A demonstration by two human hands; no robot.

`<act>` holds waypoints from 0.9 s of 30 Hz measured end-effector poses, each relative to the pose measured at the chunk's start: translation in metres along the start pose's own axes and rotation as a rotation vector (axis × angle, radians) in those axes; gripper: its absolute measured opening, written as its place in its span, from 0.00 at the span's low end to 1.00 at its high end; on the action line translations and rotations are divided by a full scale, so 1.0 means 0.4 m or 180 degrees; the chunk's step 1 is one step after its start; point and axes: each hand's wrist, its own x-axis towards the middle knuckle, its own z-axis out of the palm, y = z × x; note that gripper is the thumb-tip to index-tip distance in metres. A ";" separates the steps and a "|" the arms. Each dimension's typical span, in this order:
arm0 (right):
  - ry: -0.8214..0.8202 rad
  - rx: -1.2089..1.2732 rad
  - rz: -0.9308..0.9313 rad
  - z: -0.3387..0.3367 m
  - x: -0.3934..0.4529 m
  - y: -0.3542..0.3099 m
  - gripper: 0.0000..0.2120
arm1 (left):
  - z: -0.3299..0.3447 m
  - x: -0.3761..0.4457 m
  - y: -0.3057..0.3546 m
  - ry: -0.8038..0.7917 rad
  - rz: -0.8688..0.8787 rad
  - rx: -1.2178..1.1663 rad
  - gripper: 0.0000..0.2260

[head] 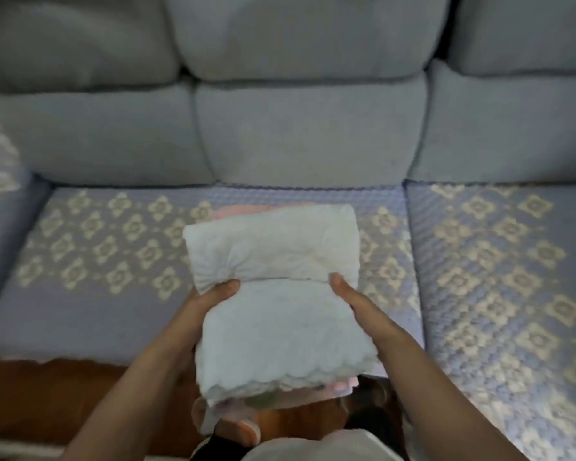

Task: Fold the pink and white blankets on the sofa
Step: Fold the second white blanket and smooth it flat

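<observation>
Dim, soft indoor light with a bluish cast and no glare. The whole frame is slightly blurred; wide-angle distortion bends the grey fabric sofa cushions [306, 128] at the edges.

Bare forearms [140, 377], no sleeves showing; a white garment [320, 447] and pink slipper [243, 430] below.

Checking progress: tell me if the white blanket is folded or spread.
Folded. The white blanket is a compact layered bundle, held at its sides by the left hand and right hand.

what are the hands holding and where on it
Both hands, left and right, grip the folded white blanket by its opposite side edges.
</observation>
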 end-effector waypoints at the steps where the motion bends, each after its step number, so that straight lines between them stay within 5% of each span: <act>1: -0.0026 -0.0053 -0.0035 0.099 0.015 0.023 0.24 | -0.099 -0.035 0.010 -0.0009 0.0049 -0.0085 0.33; 11: -0.0447 -0.0428 0.0068 0.883 0.195 0.217 0.27 | -0.856 -0.315 0.123 0.0415 0.0122 -0.0878 0.30; 23: -0.0647 -0.0456 0.0434 1.463 0.600 0.181 0.24 | -1.464 -0.167 0.330 0.0629 0.0266 -0.1004 0.32; 27: -0.0773 -0.0615 0.0638 1.702 0.791 0.216 0.26 | -1.730 -0.146 0.404 0.0866 -0.0068 -0.1184 0.23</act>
